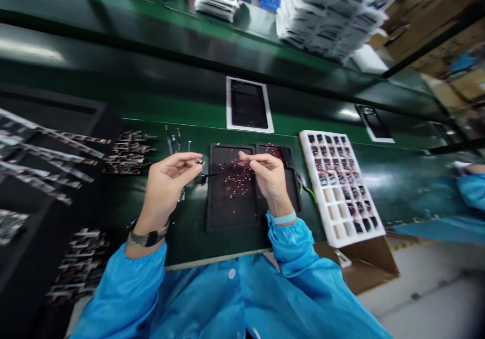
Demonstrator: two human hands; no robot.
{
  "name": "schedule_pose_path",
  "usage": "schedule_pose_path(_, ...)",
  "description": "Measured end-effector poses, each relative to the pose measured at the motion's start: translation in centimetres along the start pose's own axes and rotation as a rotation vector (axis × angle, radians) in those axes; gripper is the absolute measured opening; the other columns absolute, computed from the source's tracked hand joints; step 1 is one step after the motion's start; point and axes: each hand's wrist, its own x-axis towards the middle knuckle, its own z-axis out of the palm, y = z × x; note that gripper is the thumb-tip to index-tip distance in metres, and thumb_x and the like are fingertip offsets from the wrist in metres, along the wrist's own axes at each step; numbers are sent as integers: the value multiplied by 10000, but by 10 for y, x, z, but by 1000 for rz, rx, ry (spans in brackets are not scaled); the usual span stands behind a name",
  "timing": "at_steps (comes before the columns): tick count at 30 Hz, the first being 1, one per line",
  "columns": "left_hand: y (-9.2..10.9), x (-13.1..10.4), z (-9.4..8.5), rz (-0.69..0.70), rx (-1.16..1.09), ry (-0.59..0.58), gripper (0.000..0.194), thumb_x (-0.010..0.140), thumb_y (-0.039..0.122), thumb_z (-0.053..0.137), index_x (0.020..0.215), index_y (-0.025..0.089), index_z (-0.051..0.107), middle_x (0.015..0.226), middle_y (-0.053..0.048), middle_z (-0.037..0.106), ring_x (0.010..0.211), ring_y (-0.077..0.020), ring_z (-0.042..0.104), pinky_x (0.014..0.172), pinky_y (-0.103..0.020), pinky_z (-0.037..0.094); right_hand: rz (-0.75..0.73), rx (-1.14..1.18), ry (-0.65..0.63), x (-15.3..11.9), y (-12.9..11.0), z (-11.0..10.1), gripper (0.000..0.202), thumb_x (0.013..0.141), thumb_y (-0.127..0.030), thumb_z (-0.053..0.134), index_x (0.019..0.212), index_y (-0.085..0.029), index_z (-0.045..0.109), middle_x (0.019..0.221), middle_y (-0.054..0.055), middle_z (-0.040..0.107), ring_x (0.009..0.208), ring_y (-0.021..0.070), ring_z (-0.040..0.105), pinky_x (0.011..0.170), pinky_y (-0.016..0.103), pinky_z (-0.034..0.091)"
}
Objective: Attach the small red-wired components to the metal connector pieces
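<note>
My left hand (pixel 168 180) is closed in a pinch on a small electronic part (pixel 199 162) with a bright, metallic-looking tip. Just below those fingertips shows a small black piece (pixel 203 178); whether it joins the pinched part I cannot tell. Over the black tray (pixel 231 218) my right hand (pixel 268 175) has thumb and forefinger drawn together, and anything between them is too small to make out. Red-wired small parts (pixel 237 180) lie scattered in that tray, under and between both hands. Several thin flex strips (pixel 174 139) lie behind my left hand.
A second black tray (pixel 295 197) and green-handled pliers (pixel 308 190) lie right, beside a white foam tray (pixel 329 218) of small modules. Flex strips (pixel 129 152) pile up left. A framed dark screen panel (pixel 249 104) lies behind. Another person's blue sleeve (pixel 472 190) shows far right.
</note>
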Motion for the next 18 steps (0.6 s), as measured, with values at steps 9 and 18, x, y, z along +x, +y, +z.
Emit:
schedule_pose_path(9, 2, -3, 12, -15, 45, -95, 236, 785, 300, 881, 995, 200, 837, 847, -50, 767, 758, -165, 701, 710, -262, 578, -135, 15, 122, 0, -11, -7, 245, 804, -454, 874, 876, -273, 725, 1010, 43, 826, 1149, 308, 755, 1061, 558, 579)
schedule_pose_path(18, -3, -3, 14, -51, 62, -150, 293, 805, 278, 865, 1064, 175, 776, 844, -45, 759, 794, -171, 714, 751, -274, 561, -13, -235, -174, -7, -9, -1, 148, 887, -375, 827, 965, -251, 842, 864, 47, 798, 832, 236, 746, 842, 416, 598)
